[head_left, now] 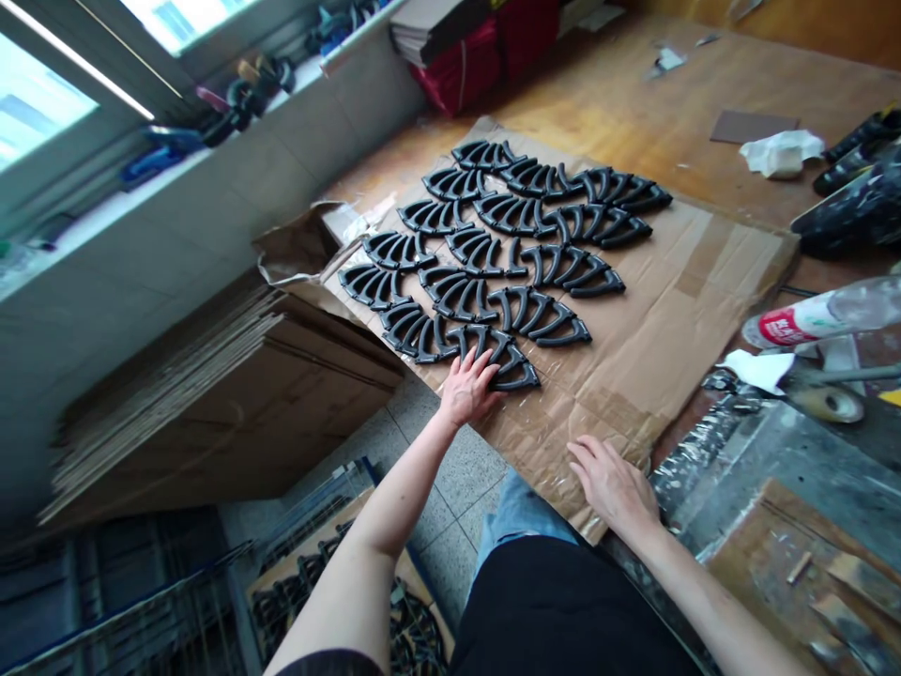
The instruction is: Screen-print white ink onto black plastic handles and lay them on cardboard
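Observation:
Several black ribbed, wing-shaped pieces [513, 211] lie in rows on a flattened cardboard sheet [648, 310]. My left hand [470, 390] rests on the nearest black piece [517, 366] at the front left of the rows. Its fingers are stretched out over the piece's ribs, and its thumb side is partly hidden. At the sheet's front edge, my right hand [618, 486] lies on the cardboard with its fingers loosely extended and apart, holding nothing.
Stacked cardboard [232, 404] leans below the window wall at left. More black pieces [288, 591] sit on a low rack beside my left arm. To the right are a plastic bottle [823, 314], a tape roll [827, 402] and a stained grey board [781, 460]. A red bag [479, 61] stands behind.

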The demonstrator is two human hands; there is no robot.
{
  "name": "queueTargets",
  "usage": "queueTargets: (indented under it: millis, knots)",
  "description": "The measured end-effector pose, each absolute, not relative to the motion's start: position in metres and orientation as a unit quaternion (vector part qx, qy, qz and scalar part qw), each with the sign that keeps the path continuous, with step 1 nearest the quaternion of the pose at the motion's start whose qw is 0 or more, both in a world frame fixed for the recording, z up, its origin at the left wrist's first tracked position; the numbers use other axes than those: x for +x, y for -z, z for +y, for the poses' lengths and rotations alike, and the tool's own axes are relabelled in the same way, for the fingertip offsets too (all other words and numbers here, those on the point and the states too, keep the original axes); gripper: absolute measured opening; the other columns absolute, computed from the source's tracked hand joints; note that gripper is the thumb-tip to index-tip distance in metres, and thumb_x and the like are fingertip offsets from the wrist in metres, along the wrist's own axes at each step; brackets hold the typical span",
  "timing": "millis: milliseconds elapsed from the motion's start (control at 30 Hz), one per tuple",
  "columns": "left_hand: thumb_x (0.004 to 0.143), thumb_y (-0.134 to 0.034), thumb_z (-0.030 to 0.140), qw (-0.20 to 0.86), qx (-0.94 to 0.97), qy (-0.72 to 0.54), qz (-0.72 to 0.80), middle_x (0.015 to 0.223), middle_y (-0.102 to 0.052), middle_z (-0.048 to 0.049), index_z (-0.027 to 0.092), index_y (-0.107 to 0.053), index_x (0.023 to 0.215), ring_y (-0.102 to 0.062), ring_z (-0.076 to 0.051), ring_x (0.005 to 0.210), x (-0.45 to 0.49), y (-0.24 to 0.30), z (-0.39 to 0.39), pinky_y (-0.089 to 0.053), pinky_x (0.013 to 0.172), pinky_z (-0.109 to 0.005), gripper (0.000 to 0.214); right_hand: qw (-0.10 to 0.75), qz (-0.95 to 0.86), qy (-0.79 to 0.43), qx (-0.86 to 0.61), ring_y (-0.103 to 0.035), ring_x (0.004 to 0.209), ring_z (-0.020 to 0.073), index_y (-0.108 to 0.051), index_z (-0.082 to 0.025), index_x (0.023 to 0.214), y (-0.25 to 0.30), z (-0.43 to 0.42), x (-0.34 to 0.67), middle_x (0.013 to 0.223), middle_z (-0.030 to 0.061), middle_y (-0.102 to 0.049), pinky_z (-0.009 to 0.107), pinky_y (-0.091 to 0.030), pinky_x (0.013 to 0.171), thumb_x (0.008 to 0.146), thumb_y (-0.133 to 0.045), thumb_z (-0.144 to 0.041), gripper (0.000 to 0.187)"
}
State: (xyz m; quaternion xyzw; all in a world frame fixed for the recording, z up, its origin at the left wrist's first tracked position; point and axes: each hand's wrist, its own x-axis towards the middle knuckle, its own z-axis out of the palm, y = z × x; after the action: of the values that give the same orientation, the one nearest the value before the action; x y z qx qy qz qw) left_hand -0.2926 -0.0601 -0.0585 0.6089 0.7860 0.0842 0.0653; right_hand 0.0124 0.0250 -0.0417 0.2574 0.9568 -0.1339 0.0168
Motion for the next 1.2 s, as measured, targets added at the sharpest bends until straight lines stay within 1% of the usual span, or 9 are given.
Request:
queueTargets:
  millis: [133, 267, 467, 600, 700, 800, 900, 1033, 1200]
  knots:
    - [0.087, -0.053, 0.055, 0.067, 0.601, -0.073, 0.793, 0.153, -0.038, -0.0097, 0.023, -0.050, 0.138, -0.024, -0.033, 0.145, -0.290, 0.055, -0.061, -0.028, 0.112, -0.056, 0.061, 0.008, 0.963, 0.110, 0.246, -0.057, 0.102, 0.0206, -0.062, -0.023, 0.120, 0.044, 0.025, 0.013, 0.118, 0.0063, -0.064, 0.030, -0.048, 0.077, 0.096, -0.045, -0.028, 0.030]
    - [0.087, -0.053, 0.056, 0.069, 0.592, -0.077, 0.799, 0.154, -0.037, -0.0097, 0.023, -0.051, 0.138, -0.020, -0.033, 0.147, -0.287, 0.055, -0.061, -0.026, 0.113, -0.056, 0.061, 0.013, 0.962, 0.109, 0.251, -0.056, 0.102, 0.0199, -0.062, -0.023, 0.121, 0.041, 0.025, 0.012, 0.118, 0.0060, -0.064, 0.029, -0.046, 0.077, 0.097, -0.044, -0.029, 0.030]
    - [0.086, -0.057, 0.048, 0.071, 0.567, -0.109, 0.813, 0.154, -0.037, -0.0120, 0.020, -0.052, 0.136, -0.017, -0.035, 0.147, -0.282, 0.058, -0.059, -0.023, 0.113, -0.059, 0.057, 0.037, 0.953, 0.140, 0.266, -0.056, 0.102, 0.0221, -0.062, -0.026, 0.121, 0.036, 0.025, 0.009, 0.120, 0.0065, -0.063, 0.032, -0.048, 0.077, 0.096, -0.042, -0.029, 0.032]
    - [0.087, -0.057, 0.045, 0.073, 0.557, -0.120, 0.818, 0.155, -0.035, -0.0112, 0.022, -0.050, 0.138, -0.017, -0.034, 0.148, -0.279, 0.059, -0.058, -0.022, 0.114, -0.059, 0.057, 0.046, 0.951, 0.150, 0.268, -0.057, 0.103, 0.0236, -0.063, -0.024, 0.121, 0.038, 0.025, 0.009, 0.121, 0.0079, -0.063, 0.034, -0.049, 0.080, 0.096, -0.041, -0.028, 0.033]
    - [0.088, -0.055, 0.045, 0.058, 0.543, -0.126, 0.829, 0.155, -0.034, -0.0107, 0.023, -0.045, 0.142, -0.019, -0.033, 0.147, -0.273, 0.060, -0.061, -0.018, 0.116, -0.060, 0.060, 0.050, 0.950, 0.154, 0.265, -0.057, 0.104, 0.0241, -0.063, -0.024, 0.120, 0.038, 0.025, 0.010, 0.123, 0.0087, -0.063, 0.036, -0.049, 0.085, 0.097, -0.040, -0.029, 0.034]
    - [0.091, -0.051, 0.043, 0.028, 0.524, -0.135, 0.840, 0.155, -0.034, -0.0126, 0.020, -0.041, 0.145, -0.019, -0.032, 0.147, -0.259, 0.062, -0.068, -0.013, 0.117, -0.061, 0.059, 0.051, 0.949, 0.169, 0.263, -0.057, 0.106, 0.0240, -0.064, -0.023, 0.118, 0.035, 0.025, 0.011, 0.122, 0.0085, -0.063, 0.036, -0.049, 0.087, 0.096, -0.042, -0.029, 0.032]
    - [0.092, -0.050, 0.041, 0.023, 0.524, -0.163, 0.835, 0.155, -0.034, -0.0147, 0.018, -0.043, 0.142, -0.016, -0.031, 0.148, -0.236, 0.063, -0.077, -0.014, 0.118, -0.059, 0.056, 0.031, 0.945, 0.198, 0.258, -0.058, 0.107, 0.0228, -0.066, -0.021, 0.116, 0.028, 0.026, 0.012, 0.119, 0.0087, -0.064, 0.036, -0.049, 0.092, 0.097, -0.043, -0.027, 0.031]
    - [0.091, -0.051, 0.038, 0.063, 0.550, -0.199, 0.809, 0.154, -0.036, -0.0144, 0.018, -0.042, 0.141, -0.017, -0.028, 0.148, -0.198, 0.065, -0.085, -0.019, 0.119, -0.057, 0.054, -0.025, 0.935, 0.225, 0.272, -0.057, 0.109, 0.0234, -0.068, -0.019, 0.112, 0.015, 0.029, 0.018, 0.113, 0.0091, -0.067, 0.039, -0.047, 0.098, 0.097, -0.044, -0.025, 0.029]
    - [0.092, -0.049, 0.037, 0.122, 0.599, -0.231, 0.757, 0.153, -0.038, -0.0126, 0.020, -0.041, 0.142, -0.017, -0.026, 0.149, -0.158, 0.067, -0.079, -0.023, 0.119, -0.056, 0.053, -0.079, 0.921, 0.237, 0.301, -0.059, 0.106, 0.0232, -0.069, -0.020, 0.110, -0.006, 0.030, 0.035, 0.106, 0.0085, -0.069, 0.042, -0.049, 0.097, 0.096, -0.046, -0.026, 0.027]
